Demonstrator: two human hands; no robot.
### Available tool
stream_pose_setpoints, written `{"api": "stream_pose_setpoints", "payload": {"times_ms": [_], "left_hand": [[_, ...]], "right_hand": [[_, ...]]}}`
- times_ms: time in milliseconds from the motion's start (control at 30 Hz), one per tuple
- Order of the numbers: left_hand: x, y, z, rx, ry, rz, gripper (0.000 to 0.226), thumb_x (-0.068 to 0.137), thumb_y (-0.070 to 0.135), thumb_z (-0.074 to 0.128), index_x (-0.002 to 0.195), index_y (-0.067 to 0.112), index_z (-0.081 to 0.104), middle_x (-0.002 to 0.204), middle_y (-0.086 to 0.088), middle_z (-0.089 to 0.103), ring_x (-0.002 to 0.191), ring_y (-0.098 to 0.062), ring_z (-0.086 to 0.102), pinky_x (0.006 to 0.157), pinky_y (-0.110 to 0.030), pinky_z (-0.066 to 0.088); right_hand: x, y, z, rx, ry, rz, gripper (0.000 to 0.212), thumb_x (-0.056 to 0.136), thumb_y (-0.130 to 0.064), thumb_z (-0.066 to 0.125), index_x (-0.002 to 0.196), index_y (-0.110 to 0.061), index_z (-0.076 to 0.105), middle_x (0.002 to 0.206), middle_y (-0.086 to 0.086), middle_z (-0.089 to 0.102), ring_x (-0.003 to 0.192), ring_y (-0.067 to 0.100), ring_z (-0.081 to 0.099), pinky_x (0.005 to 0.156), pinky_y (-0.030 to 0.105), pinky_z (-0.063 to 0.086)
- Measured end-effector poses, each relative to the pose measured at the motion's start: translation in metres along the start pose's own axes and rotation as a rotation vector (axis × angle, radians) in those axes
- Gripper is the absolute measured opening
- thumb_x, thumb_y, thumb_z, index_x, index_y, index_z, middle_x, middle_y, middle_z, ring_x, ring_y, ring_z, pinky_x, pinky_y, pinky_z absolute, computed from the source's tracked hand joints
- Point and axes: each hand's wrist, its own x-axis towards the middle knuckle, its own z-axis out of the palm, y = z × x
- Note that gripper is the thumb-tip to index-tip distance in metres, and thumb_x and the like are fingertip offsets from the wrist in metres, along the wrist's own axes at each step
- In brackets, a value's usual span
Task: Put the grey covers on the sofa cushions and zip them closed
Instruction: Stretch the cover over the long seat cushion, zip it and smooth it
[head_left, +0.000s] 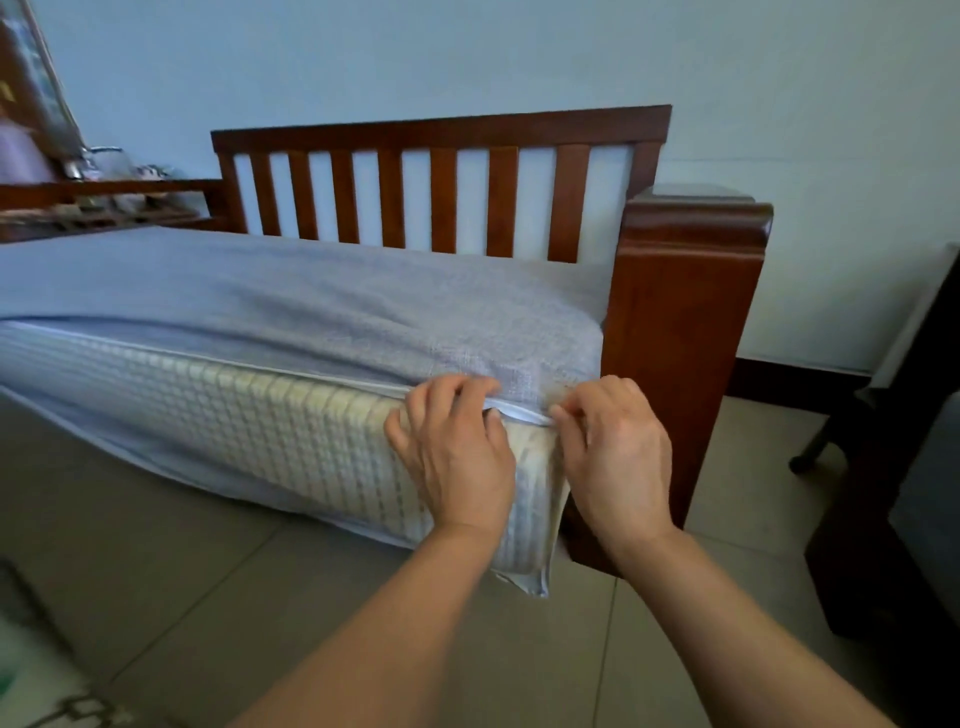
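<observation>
Between both hands' fingers (470, 395), grey cover (291, 296) edge over cushion (260, 421).

Head camera looks forward and down, close over the sofa (685, 312).

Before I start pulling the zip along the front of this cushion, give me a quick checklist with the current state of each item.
1. Cover top pulled over the cushion: ok, the grey cover lies across the whole top.
2. Zip closed: not ok, the front gapes and the cushion shows through.
3. Both hands at the right-hand corner: ok, left hand and right hand grip the cover edge there.
4. Zip slider found: cannot tell, fingers hide it.
5. Lower flap raised to meet the zip edge: not ok, it hangs low towards the floor.
6. Corner clear of the sofa arm: cannot tell.
</observation>
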Motion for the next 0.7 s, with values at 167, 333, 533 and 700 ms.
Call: {"api": "stream_pose_setpoints", "payload": {"times_ms": [167,333,533,700], "left_hand": [[0.001,0.0,0.001,0.02,-0.012,0.058,0.013,0.075,0.006,0.066,0.078,0.016,0.059,0.08,0.001,0.06,0.084,-0.024,0.057,0.081,-0.035,0.031],[0.001,-0.005,-0.007,0.103,-0.06,0.141,0.005,0.082,0.012,0.054,0.079,0.015,0.057,0.078,-0.002,0.06,0.079,-0.028,0.057,0.071,-0.034,0.027],[-0.012,-0.023,-0.017,0.232,-0.32,0.277,0.066,0.051,0.021,0.064,0.115,0.019,0.05,0.114,0.002,0.05,0.109,-0.02,0.041,0.098,-0.047,0.031],[-0.009,-0.03,-0.017,0.232,-0.334,0.355,0.067,0.049,0.022,0.072,0.113,0.017,0.05,0.112,0.0,0.049,0.107,-0.02,0.037,0.103,-0.051,0.026]], "right_hand": [[0.005,-0.013,0.007,0.001,-0.255,0.042,0.016,0.079,-0.025,0.068,0.09,-0.013,0.066,0.093,0.002,0.056,0.095,0.02,0.051,0.07,0.032,0.046],[0.017,-0.032,0.021,-0.183,-0.325,0.01,0.012,0.087,-0.014,0.051,0.092,-0.011,0.06,0.1,0.008,0.056,0.097,0.026,0.048,0.073,0.029,0.029],[-0.003,-0.023,0.016,-0.062,-0.1,-0.05,0.011,0.069,0.001,0.056,0.066,-0.009,0.052,0.06,0.007,0.053,0.056,0.024,0.048,0.057,0.025,0.028],[-0.004,-0.015,0.016,0.063,-0.264,-0.003,0.012,0.078,0.003,0.053,0.077,-0.009,0.053,0.071,0.006,0.055,0.07,0.023,0.044,0.067,0.028,0.027]]}}
